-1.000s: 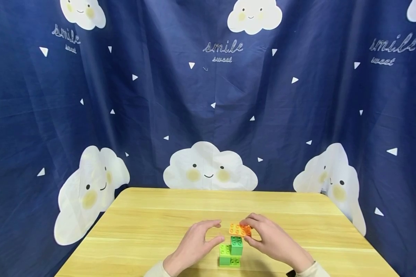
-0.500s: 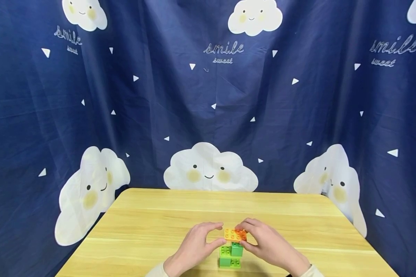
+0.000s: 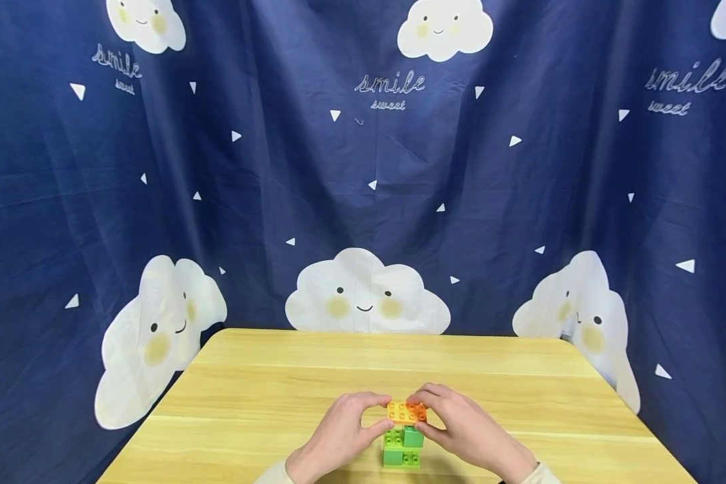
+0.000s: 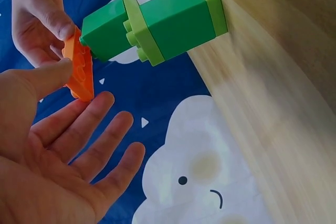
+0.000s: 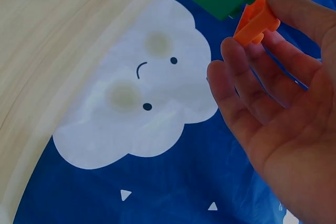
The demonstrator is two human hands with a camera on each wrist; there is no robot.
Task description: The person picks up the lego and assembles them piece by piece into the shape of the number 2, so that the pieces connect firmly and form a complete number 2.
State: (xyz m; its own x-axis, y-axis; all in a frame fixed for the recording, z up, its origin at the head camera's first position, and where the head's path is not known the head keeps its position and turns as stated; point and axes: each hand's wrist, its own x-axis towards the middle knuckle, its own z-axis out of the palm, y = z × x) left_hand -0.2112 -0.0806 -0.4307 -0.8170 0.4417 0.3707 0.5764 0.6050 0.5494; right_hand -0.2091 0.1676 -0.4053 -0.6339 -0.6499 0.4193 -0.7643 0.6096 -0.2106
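Both hands hold a thin orange toy building brick [image 3: 402,412], studs up, over a small stack. My left hand [image 3: 341,430] pinches its left end between thumb and fingertips; my right hand [image 3: 467,429] pinches the right end. Just beneath is a dark green block [image 3: 414,437], the stack's top, its studs right at the orange brick's hollow underside [image 5: 251,17]. That block stands on the right part of a lime green plate [image 3: 393,439]. Below come another green block [image 4: 181,18] and a lime base plate [image 3: 411,460] with bare studs at right.
The stack stands on a light wooden table [image 3: 278,383], near the person's side. A dark blue curtain [image 3: 314,181] with white clouds hangs behind and beside the table. Pale sleeves [image 3: 274,474] show at the lower edge.
My right hand has brought the orange brick left and down over the stack. My left hand, earlier apart from it, now grips its left end. The stack stays in place.
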